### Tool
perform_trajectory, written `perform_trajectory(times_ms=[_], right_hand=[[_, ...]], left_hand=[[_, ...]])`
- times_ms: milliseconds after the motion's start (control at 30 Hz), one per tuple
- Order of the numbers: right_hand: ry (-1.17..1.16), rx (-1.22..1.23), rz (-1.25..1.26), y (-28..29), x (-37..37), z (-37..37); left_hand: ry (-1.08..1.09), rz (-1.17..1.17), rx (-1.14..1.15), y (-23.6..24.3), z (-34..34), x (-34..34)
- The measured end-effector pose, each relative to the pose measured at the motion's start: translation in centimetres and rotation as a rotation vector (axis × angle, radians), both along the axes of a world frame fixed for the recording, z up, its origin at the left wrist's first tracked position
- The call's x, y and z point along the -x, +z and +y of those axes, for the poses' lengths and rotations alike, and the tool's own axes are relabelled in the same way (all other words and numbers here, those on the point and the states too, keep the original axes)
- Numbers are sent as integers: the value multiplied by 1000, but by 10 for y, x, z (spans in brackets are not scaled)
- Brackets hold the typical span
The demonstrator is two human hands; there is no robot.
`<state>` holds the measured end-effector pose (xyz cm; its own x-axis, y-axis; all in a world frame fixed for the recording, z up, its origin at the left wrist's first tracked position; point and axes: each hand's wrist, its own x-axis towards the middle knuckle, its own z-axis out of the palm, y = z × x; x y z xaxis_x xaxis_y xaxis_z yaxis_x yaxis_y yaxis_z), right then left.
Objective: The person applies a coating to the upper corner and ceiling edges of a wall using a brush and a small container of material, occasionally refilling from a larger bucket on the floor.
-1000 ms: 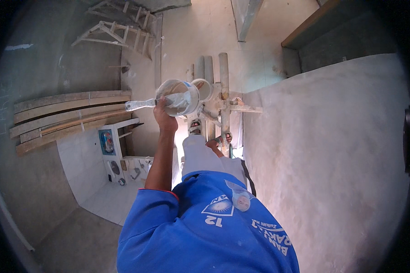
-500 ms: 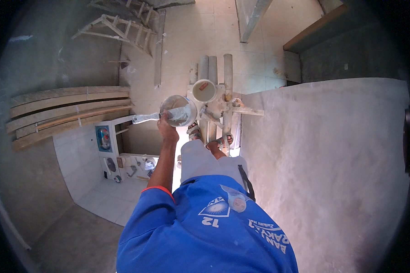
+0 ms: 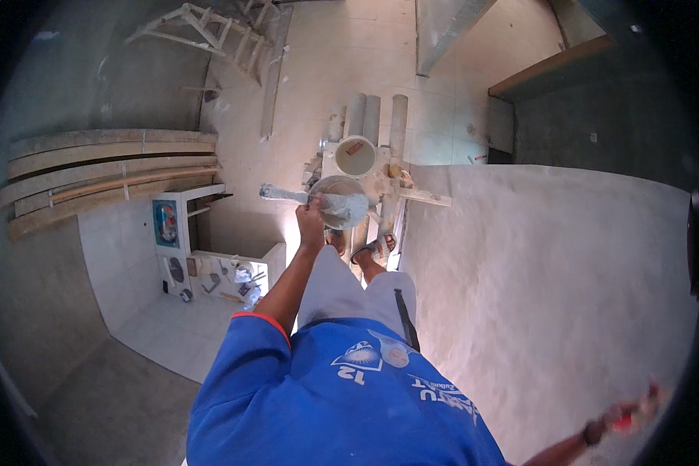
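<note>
My left hand (image 3: 311, 224) grips the near left rim of a round pail (image 3: 340, 186). Across that pail lies a plaster-coated flat tool, its white-smeared handle (image 3: 281, 193) sticking out over the left side and its blade inside among pale plaster. Far out at the lower right, my right hand (image 3: 627, 413) is by the large pale grey wall (image 3: 544, 287). It is blurred by motion, with its fingers closed around a small red thing whose kind I cannot make out.
Another white bucket (image 3: 356, 156) with a reddish piece inside stands on a board over several thick poles (image 3: 398, 116) below me. A wooden stick (image 3: 427, 197) juts right. Long planks (image 3: 116, 175) are at the left, near shelves with tools. A wooden trestle (image 3: 202, 35) stands far left.
My right hand has come into view at the lower right with the red thing. My left hand has shifted right with the pail and the tool in it. The view has moved slightly.
</note>
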<state>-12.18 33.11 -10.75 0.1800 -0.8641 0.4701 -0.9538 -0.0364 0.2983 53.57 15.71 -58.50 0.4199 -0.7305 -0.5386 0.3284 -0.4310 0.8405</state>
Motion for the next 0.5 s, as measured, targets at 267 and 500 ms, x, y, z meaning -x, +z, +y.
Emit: perform_trajectory(times_ms=[267,500], right_hand=[[227,-525,-1225,-416,-275,-186],[-78,-919,-1488,-650,-420,-257]], left_hand=[[-141,-14,-106,-55,23,-2],[-59,24,-171,-143,74,-5]])
